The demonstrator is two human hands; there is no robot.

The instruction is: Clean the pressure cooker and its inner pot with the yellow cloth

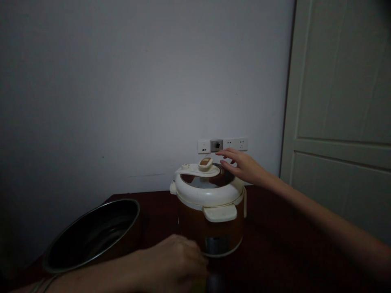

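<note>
Just left of the parted fingers of the right hand (pixel 243 166) stood the knob (pixel 205 163) of a cooker (pixel 195 221), whose lid (pixel 195 194) lay below them, contact unclear. Its front label (pixel 217 245), too dim to read, sat right of the left hand (pixel 171 262), whose fingers were curled but blurred; whether they gripped anything, I could not tell. Behind that hand lay a pot (pixel 97 234).

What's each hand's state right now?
Left hand: curled and blurred; whether it holds anything cannot be told.
Right hand: open, holding nothing, near the cooker lid.
</note>
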